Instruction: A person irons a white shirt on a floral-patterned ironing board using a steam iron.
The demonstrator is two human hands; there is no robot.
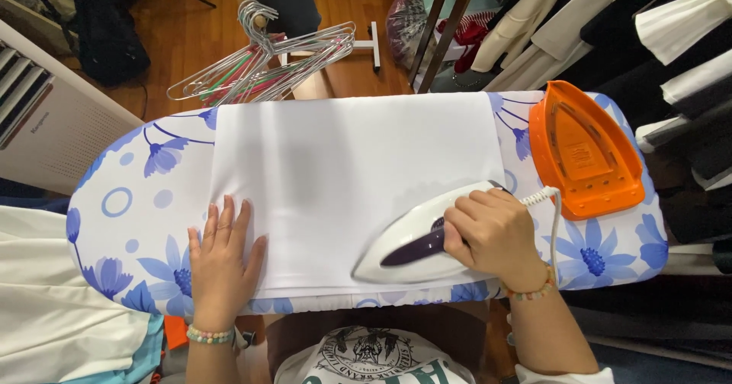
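A white cloth (pixel 351 178) lies flat and smooth across the middle of the ironing board (pixel 122 224), which has a white cover with blue flowers. The cloth reaches from the far edge of the board to the near edge. The right hand (pixel 492 235) has its fingers closed around the dark handle of a white iron (pixel 408 239), which stands on the near right part of the cloth. The left hand (pixel 221 258) lies flat with the fingers spread on the near left corner of the cloth. An orange iron rest (pixel 587 151) sits at the right end of the board, and the coiled cord (pixel 543 197) runs near it. Left of the iron, the cloth is free. Behind the board lie wire hangers (pixel 267 60), probably on a stool, and clothes (pixel 610 25) hang at the far right.
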